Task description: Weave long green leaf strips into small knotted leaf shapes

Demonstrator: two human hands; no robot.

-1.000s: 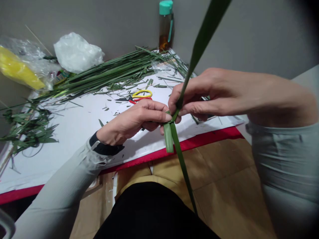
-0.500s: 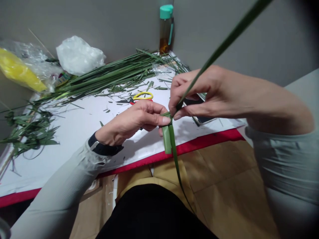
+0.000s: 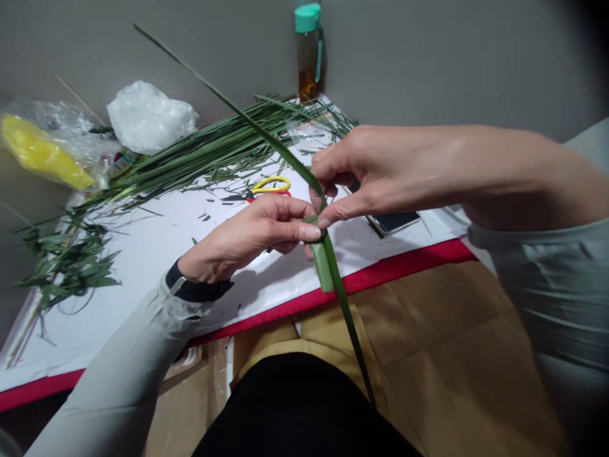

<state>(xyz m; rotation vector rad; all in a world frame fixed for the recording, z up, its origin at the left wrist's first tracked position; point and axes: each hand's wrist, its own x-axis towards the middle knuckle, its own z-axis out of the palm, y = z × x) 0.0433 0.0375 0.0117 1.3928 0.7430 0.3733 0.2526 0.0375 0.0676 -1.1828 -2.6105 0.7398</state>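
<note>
At the far left of the white, red-edged table (image 3: 143, 254) lies one yellow bundle in clear plastic wrap (image 3: 42, 152), with a loose heap of dark leafy trimmings (image 3: 66, 260) below it and one crumpled white plastic bag (image 3: 147, 114) further along. One long sheaf of thin green leaf strips (image 3: 223, 143) runs across the back of the table. In front of the sheaf lies one pair of yellow-handled scissors (image 3: 266, 186), and one teal-capped bottle of amber liquid (image 3: 308, 51) stands by the wall. Over the table's near edge, the left hand (image 3: 252, 235) is closed in a pinch, thumb and forefinger clamping the fold of the long green leaf blade (image 3: 328, 266). Two ends of the blade hang below the pinch, and one long end slants up to the left. The right hand (image 3: 375, 171) pinches the same blade just above the fold, touching the left fingertips. This looks like the folding or knotting step of weaving; the next move would call for keeping the left pinch firm while the long end is guided around. One dark phone-like slab (image 3: 394, 221) lies under the right wrist.
</note>
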